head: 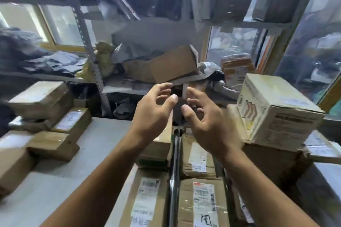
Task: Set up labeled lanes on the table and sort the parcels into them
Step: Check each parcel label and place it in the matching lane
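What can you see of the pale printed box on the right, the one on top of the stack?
The pale box is cream cardboard, blocky, with faded orange marks on its left face, dark print on its front face and a small label on top. It looks closed, sits slightly skewed on a brown box, and neither hand touches it. The print is too blurred to read.

metal shelving (92, 57) cluttered | window (62, 24) daylit, left | right wall possibly plastic sheeting (313, 42)
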The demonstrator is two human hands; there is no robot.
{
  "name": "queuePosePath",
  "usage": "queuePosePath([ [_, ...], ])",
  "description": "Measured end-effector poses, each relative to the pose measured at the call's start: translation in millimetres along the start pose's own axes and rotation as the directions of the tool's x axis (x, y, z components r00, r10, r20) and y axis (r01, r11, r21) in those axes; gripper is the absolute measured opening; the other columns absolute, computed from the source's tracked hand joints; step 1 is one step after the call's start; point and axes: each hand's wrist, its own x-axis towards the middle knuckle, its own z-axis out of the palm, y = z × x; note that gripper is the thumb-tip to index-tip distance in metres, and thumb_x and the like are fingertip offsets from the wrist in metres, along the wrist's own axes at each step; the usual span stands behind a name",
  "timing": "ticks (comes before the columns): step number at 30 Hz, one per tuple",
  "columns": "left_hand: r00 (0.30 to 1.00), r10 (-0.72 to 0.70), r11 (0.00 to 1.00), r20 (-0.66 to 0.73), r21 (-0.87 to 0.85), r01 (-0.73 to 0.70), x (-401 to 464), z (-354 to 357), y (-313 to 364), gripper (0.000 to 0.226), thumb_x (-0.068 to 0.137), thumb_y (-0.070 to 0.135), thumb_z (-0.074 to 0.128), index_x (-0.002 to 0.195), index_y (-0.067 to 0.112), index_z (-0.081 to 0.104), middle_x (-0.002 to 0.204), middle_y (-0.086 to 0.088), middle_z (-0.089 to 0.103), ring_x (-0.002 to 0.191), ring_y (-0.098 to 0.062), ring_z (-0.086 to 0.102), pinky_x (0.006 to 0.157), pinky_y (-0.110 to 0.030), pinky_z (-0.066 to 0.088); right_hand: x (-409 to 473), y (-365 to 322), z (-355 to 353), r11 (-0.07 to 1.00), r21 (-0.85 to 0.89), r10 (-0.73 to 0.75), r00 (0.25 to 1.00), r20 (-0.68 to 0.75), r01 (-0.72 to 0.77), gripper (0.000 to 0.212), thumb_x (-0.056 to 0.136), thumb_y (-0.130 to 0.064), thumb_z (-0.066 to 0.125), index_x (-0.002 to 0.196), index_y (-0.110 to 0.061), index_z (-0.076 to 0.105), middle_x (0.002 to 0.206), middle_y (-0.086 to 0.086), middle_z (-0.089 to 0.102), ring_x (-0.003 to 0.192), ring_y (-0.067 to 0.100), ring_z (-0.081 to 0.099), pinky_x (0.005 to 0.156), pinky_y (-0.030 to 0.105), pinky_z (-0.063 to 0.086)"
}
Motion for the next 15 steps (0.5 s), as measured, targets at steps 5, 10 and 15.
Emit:
queuePosePath([
  [5, 0.983, -0.161, 0.973, -0.087, 0.152, 0.173, -20, -113, -70, 0.032, 0.097, 0.032, 0.059, 0.129, 0.034, 0.055, 0.12, 0.014, 0.06, 0.106, 0.004, 0.058, 0.085, -0.013, 0.049, 9, -25, 121, 0.993, 0.1, 0.038, 0.986, 0.164, -0.055, 0.058, 0.089, -0.045, 0.053, 0.143, -0.025, 0.047, 0.13, -0.013, 0.057, 0.118, 0.007, 0.057, 0.101, 0.038, 0.05],
  [10, 0.932, -0.304, 0.918, -0.197, 0.201, 0.342, -50, -197, -123, 0.025, 0.097, 0.031, 0.059, 0.122, 0.032, 0.058, 0.123, 0.01, 0.064, 0.11, -0.002, 0.06, 0.095, -0.026, 0.051, 10, -41, 226, 0.989, 0.126, 0.036, 0.954, 0.298, -0.077, 0.049, 0.098, -0.036, 0.056, 0.144, -0.028, 0.044, 0.138, -0.007, 0.056, 0.106, -0.003, 0.056, 0.093, 0.028, 0.049],
  [15, 0.861, -0.426, 0.86, -0.277, 0.173, 0.481, -73, -245, -157, 0.024, 0.097, 0.029, 0.059, 0.121, 0.028, 0.061, 0.119, 0.012, 0.064, 0.107, -0.001, 0.06, 0.084, -0.015, 0.047, 10, -44, 293, 0.985, 0.135, 0.045, 0.909, 0.414, -0.11, 0.048, 0.096, -0.041, 0.056, 0.142, -0.033, 0.044, 0.127, -0.015, 0.057, 0.095, -0.017, 0.052, 0.088, 0.021, 0.048],
])
